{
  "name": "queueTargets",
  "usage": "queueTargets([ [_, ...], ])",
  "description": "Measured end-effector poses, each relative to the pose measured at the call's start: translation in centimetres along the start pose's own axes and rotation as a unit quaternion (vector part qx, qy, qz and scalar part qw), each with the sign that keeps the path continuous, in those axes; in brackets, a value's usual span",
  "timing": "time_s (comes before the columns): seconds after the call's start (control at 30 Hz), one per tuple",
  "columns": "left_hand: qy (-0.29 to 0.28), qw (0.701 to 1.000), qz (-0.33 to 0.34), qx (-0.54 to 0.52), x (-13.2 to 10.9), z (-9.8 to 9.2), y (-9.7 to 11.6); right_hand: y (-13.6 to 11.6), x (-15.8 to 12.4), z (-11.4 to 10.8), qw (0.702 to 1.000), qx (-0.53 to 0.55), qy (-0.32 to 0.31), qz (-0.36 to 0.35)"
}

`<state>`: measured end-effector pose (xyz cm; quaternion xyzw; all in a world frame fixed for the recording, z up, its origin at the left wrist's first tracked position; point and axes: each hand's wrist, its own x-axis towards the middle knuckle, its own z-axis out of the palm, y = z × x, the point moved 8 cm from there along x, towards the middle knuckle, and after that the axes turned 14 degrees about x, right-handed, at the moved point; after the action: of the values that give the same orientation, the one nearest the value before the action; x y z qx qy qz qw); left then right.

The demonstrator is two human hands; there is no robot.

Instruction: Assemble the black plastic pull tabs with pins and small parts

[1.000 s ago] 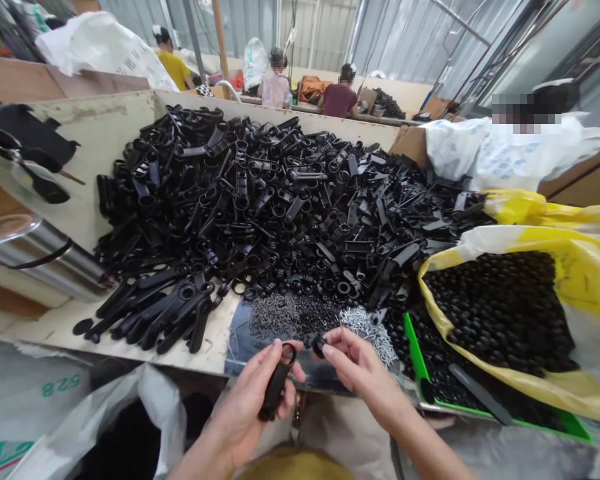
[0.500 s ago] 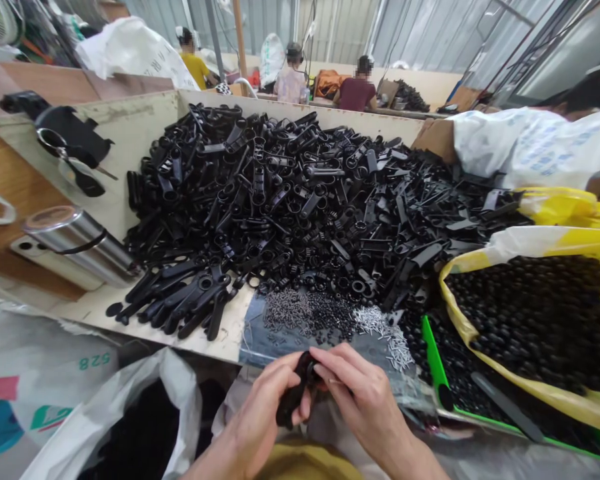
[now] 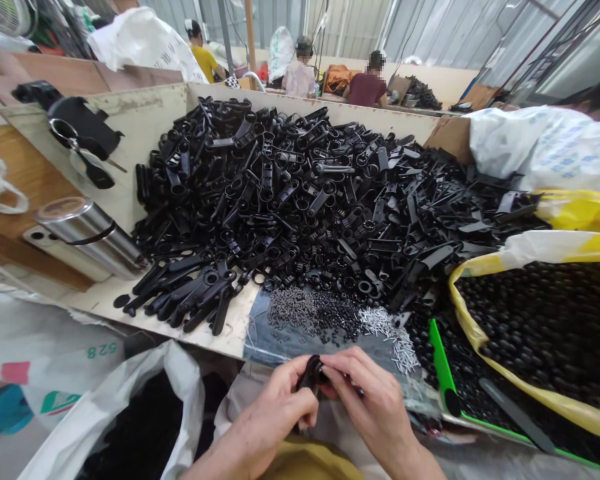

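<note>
Two bare hands around one small black plastic part, three distant people, one shiny steel cylinder

The heaped black plastic parts look satin (glossier where lit), beside a smooth, shiny stainless-steel flask.

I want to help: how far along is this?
Maybe done: the black stuff in the white sack. In hand: one black piece, held by the left hand and right hand. Left: most, judging by the big black pile and the yellow bag of black balls.
</note>
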<state>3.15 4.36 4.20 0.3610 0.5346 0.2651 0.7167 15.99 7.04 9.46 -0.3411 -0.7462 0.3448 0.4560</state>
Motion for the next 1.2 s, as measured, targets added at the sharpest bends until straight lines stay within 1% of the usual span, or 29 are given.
queueTargets([
  [0.1,-0.011,1.000,0.024,0.006,0.5,0.2,-0.4,0.2,-0.1,-0.1,0.999,0.001,0.027,0.019],
  [0.23,-0.027,0.998,0.048,0.008,1.1,0.6,-0.7,0.3,-0.7,-0.2,0.996,0.001,0.084,0.038],
  [0.3,-0.025,0.998,0.058,0.010,1.2,0.7,-0.6,0.5,-1.1,-0.2,0.992,0.002,0.114,0.054],
  [0.47,0.012,0.994,0.092,0.054,1.8,0.6,-0.7,0.5,-1.8,0.0,0.982,-0.001,0.166,0.088],
  [0.6,0.055,0.988,0.112,0.094,2.2,0.4,-1.6,0.5,-1.9,0.3,0.978,0.007,0.180,0.103],
  [0.7,0.082,0.983,0.117,0.117,2.0,0.0,-1.9,1.3,-2.2,0.6,0.972,0.035,0.192,0.132],
  [0.77,0.108,0.979,0.105,0.138,1.6,-0.6,-1.9,2.2,-2.6,1.0,0.962,0.076,0.195,0.176],
  [0.83,0.129,0.971,0.106,0.169,0.9,-1.2,-1.7,3.5,-3.1,1.6,0.944,0.139,0.184,0.237],
  [0.93,0.125,0.954,0.120,0.244,0.1,-1.8,-1.6,4.6,-4.0,2.4,0.913,0.228,0.149,0.304],
  [1.0,0.111,0.937,0.144,0.297,-0.3,-1.9,-1.6,4.7,-4.2,2.9,0.901,0.272,0.118,0.317],
  [1.07,0.093,0.915,0.181,0.349,-0.6,-1.8,-1.4,4.7,-4.2,3.3,0.892,0.301,0.090,0.326],
  [1.13,0.081,0.892,0.207,0.393,-0.9,-1.6,-1.1,4.9,-4.0,3.6,0.891,0.295,0.080,0.337],
  [1.17,0.085,0.887,0.208,0.403,-1.0,-1.7,-0.9,5.0,-3.7,3.5,0.894,0.280,0.083,0.340],
  [1.2,0.098,0.890,0.197,0.400,-0.9,-2.1,-0.8,5.1,-3.3,3.4,0.898,0.266,0.088,0.339],
])
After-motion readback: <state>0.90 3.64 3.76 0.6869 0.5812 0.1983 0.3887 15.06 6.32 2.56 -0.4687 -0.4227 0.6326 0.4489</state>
